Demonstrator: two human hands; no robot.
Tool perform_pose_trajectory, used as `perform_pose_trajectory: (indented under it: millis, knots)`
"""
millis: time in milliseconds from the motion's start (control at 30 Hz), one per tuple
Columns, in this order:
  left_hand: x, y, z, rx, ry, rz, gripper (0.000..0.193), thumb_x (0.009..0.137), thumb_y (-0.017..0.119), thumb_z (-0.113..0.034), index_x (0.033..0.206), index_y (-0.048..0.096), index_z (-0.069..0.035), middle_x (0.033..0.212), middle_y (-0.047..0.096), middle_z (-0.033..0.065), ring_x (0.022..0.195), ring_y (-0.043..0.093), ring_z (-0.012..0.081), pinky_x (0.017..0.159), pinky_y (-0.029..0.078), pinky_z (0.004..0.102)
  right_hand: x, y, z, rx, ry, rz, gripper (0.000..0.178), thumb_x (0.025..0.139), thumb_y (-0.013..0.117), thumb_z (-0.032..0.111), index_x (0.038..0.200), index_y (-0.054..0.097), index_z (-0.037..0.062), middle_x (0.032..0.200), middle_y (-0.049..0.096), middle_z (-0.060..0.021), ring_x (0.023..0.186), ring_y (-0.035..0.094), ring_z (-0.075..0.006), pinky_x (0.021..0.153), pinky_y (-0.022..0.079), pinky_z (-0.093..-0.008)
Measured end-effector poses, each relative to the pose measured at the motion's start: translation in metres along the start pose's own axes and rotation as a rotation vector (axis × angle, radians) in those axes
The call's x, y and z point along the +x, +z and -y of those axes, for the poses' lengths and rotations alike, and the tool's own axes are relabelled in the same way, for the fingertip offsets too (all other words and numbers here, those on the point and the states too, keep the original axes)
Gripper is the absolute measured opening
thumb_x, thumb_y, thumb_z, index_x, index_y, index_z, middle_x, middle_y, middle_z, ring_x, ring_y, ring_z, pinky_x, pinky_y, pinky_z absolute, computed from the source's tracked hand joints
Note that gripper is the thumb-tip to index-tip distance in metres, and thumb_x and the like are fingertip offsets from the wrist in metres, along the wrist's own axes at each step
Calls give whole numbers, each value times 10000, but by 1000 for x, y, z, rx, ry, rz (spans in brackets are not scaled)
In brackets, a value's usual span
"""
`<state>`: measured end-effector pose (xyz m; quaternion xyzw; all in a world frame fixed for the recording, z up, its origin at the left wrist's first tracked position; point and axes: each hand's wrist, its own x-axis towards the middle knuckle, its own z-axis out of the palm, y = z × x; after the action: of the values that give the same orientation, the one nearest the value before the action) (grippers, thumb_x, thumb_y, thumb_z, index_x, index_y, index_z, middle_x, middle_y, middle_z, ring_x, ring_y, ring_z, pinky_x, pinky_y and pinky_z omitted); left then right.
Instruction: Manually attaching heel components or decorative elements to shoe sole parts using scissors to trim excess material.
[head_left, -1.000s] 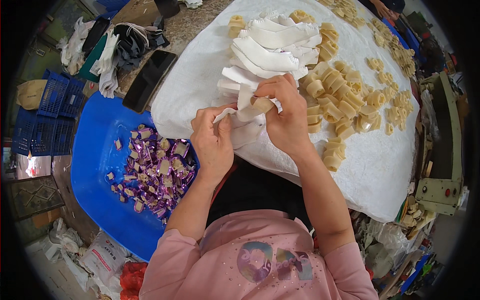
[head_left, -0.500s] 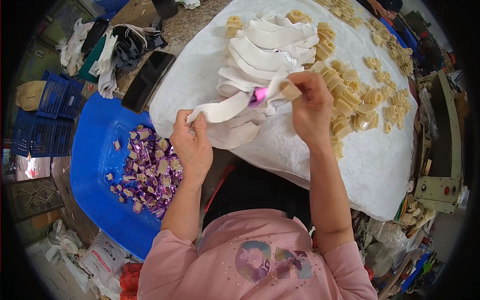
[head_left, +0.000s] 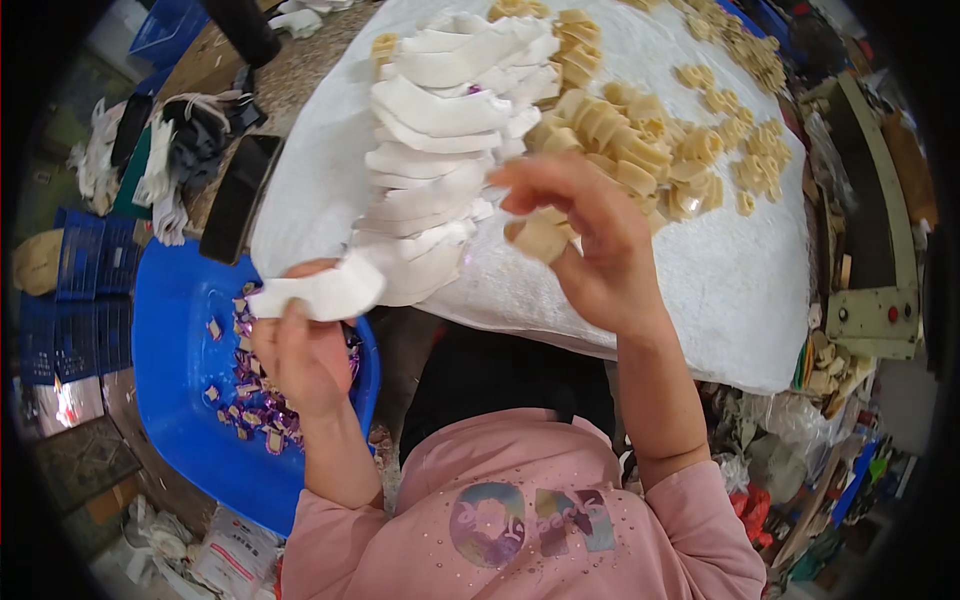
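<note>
The curved white strip (head_left: 325, 288) was in the left hand (head_left: 303, 360), at the left, over the far rim of the blue tub as seen from above. The thumb pressed its near face and the other fingers were behind, a narrow pinch at its left end; the other end stuck out free toward the right. Inside the blue tub (head_left: 190, 455) lay a heap of small purple-foil and beige pieces (head_left: 262, 420).

The right hand (head_left: 608, 245) hung above the counter's near part, its index finger spread wide from the thumb. A beige curled band (head_left: 537, 238) sat by the thumb tip; blur made it impossible to tell whether the fingers gripped it.

Farther in, a row of overlapping curved white strips (head_left: 440, 115) ran away from the person across the white-covered counter (head_left: 720, 310). Beige rolled bands (head_left: 615, 140) clustered just right of the row, with smaller groups beyond. To the left, a black phone (head_left: 240, 198) lay at the edge of a mottled brown counter (head_left: 310, 70), near bundled white and dark cloths (head_left: 195, 140). A dark cylinder (head_left: 242, 30) stood farther off.
</note>
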<state>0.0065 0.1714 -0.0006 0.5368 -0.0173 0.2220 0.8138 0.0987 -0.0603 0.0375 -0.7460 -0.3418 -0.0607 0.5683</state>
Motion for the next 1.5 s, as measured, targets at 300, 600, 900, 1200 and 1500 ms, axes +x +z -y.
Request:
perform_pose_trajectory:
  millis: [300,600,900,1200,1500]
  knots:
    - [-21,64,34,-137,-458,413,387,936,478,-216,1098,548,129,1047,616,215,887,604,253,794,466,342,-73,-14,0,156,277,11,120,795,673,99,834,589,24,785,589,-74,743,581,-227,658,440,-317]
    - [-44,105,55,9,-517,453,440,998,402,-276,1208,499,98,917,632,147,724,597,169,599,458,257,-109,-36,16,-191,222,-191,241,694,744,53,881,592,52,739,546,-67,685,537,-242,621,436,-322]
    - [-39,122,72,-56,-528,342,507,1011,336,-355,1187,513,86,978,634,178,800,599,178,667,450,288,-149,-44,-18,-720,254,-319,509,589,801,64,1050,586,61,978,493,-111,811,537,-273,685,478,-363]
    - [-31,139,85,-22,-501,497,500,1015,321,-337,1199,509,88,1010,636,196,841,604,197,728,441,318,-130,-106,9,-546,476,-295,478,634,586,-60,1104,577,25,1072,549,-158,894,547,-310,804,478,-374]
    - [-34,179,110,-113,-452,586,434,1019,326,-259,1259,481,67,1255,540,134,1185,477,197,1045,320,328,-126,-106,-19,-593,285,-215,547,647,578,-111,1176,559,25,1219,533,-140,1061,499,-314,903,458,-372]
